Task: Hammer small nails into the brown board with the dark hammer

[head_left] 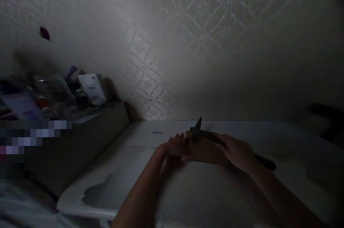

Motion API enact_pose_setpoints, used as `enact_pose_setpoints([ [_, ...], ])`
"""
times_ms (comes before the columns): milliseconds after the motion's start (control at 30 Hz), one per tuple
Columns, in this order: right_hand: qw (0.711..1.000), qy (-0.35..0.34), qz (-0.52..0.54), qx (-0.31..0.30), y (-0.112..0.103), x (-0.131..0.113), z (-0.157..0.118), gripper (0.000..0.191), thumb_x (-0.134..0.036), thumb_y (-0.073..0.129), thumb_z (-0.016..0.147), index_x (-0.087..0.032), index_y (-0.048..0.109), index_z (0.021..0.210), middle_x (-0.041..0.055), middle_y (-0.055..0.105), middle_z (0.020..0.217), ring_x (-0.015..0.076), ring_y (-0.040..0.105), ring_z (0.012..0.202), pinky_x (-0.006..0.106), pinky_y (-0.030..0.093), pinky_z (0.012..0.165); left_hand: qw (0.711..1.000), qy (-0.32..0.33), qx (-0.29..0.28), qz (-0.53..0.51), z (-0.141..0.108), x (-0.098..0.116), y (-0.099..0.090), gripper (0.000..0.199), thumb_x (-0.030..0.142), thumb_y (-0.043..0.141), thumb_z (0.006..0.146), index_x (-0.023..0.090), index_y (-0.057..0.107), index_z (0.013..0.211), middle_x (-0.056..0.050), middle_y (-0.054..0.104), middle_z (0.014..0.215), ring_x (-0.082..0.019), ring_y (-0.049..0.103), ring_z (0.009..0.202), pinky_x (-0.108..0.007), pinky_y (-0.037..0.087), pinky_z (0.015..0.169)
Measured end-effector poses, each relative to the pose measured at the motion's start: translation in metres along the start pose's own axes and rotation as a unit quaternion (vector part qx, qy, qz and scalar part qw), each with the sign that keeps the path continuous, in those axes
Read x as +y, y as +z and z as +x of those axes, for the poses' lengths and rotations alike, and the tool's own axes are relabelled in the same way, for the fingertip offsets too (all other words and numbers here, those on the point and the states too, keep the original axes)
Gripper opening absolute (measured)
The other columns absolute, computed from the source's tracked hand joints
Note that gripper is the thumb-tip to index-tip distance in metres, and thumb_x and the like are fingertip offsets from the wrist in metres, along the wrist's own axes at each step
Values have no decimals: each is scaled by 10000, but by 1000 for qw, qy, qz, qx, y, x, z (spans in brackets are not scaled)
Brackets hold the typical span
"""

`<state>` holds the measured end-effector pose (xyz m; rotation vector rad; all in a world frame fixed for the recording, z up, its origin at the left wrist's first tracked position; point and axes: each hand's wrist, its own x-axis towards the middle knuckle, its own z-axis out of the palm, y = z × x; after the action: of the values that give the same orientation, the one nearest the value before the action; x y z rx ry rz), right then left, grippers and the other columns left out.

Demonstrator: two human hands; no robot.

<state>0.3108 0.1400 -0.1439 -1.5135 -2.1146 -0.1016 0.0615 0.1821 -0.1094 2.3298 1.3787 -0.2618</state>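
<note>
The right hand (238,152) is wrapped around a dark, pointed-headed hammer (211,137), its head beside the left hand (177,146), whose fingers are partly spread (any hold I cannot tell) by a flat brown board (208,152) between both hands.

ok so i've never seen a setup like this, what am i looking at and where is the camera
There's no machine here, just a person working bare-handed. The single picture comes from a camera worn on the head, looking forward and down. The right hand grips a dark hammer. The left hand is at the left end of a flat brown board on a white table; it's too dark to tell whether it holds anything. Off to the left, a white box stands among clutter.
</note>
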Motion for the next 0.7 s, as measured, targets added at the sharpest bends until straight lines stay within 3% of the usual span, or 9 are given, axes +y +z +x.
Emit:
enact_pose_setpoints([
  [700,1000,6,-3,1,0,1,0,384,-249,444,850,-304,530,1220,29,648,1107,205,627,925,314,480,750,1000,2,6,-6,-1,0,0,1076,716,563,646,238,45,1460,-138,-35,1510,-350,-51,1369,-554,38,1080],
])
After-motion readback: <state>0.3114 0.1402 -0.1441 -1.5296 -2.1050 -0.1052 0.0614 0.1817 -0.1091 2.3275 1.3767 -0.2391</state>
